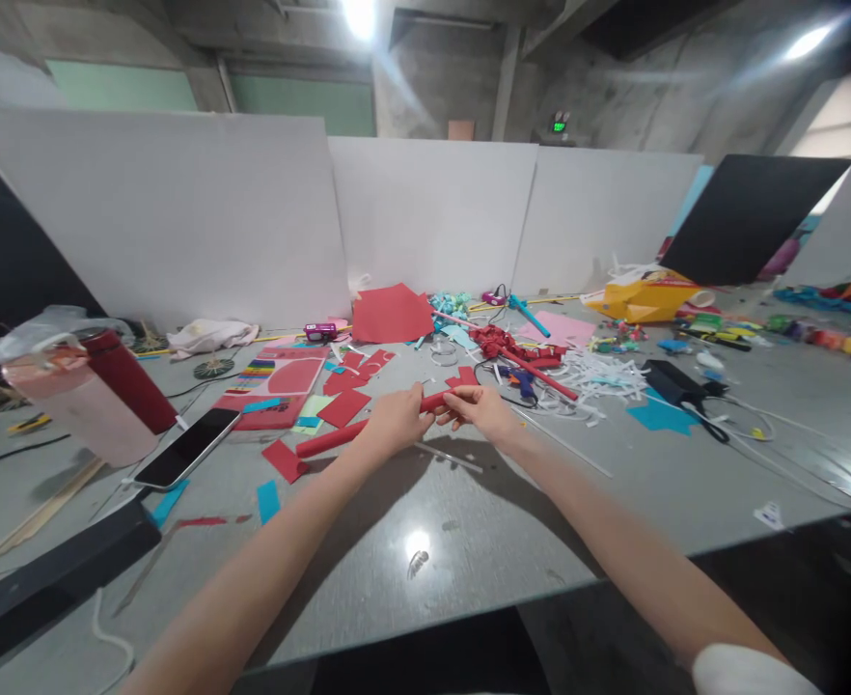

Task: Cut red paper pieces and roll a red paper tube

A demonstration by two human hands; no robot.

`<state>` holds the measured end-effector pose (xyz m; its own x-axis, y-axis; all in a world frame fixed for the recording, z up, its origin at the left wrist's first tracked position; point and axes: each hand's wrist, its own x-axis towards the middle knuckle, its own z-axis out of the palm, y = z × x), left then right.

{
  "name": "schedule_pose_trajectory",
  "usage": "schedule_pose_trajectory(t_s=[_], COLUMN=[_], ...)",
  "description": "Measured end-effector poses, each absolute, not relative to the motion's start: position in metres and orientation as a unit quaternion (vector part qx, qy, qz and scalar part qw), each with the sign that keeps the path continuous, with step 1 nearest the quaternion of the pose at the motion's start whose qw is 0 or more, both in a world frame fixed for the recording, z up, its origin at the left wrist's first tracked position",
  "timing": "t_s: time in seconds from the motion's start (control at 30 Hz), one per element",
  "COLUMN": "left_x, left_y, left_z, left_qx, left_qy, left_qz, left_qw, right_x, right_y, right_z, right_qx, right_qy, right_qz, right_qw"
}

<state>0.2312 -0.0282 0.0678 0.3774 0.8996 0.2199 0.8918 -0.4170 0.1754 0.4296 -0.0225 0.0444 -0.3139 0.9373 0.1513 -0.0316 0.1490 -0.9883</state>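
Note:
A thin red paper roll (pixel 333 438) slants over the grey table, its free end low at the left. Wrapped round it near its upper right end is my left hand (pixel 397 421). The fingertips of my right hand (pixel 480 407) pinch that end, close beside the left fingers. Red paper pieces (pixel 344 408) lie just behind the roll, and another red strip (pixel 285 460) is by its left end. Below the hands a clear glue stick (pixel 449 457) rests on the table. A second red roll (pixel 541 375) lies behind my right hand.
On the left are a phone (pixel 188 448), a pink bottle (pixel 82 405), a red bottle (pixel 128 381) and a black power strip (pixel 64 579). White paper strips (pixel 599 378), a blue glue gun (pixel 523 382) and a black adapter (pixel 675 383) lie on the right. White panels (pixel 432 212) stand behind.

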Motion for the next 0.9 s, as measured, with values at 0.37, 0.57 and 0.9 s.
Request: schedule_pose_trajectory(t_s=[0.37, 0.57, 0.9], left_x=[0.208, 0.213, 0.210], left_y=[-0.026, -0.030, -0.024], left_z=[0.117, 0.100, 0.107], left_qx=[0.733, 0.637, 0.725], left_qy=[0.294, 0.303, 0.299], left_qz=[0.085, 0.089, 0.054], left_qw=[0.607, 0.703, 0.618], right_x=[0.427, 0.426, 0.433], right_y=[-0.054, -0.052, -0.043], right_z=[0.074, 0.065, 0.062], right_qx=[-0.276, -0.268, -0.276], right_qy=[-0.776, -0.768, -0.805], right_qz=[0.334, 0.306, 0.195], right_qw=[0.458, 0.496, 0.488])
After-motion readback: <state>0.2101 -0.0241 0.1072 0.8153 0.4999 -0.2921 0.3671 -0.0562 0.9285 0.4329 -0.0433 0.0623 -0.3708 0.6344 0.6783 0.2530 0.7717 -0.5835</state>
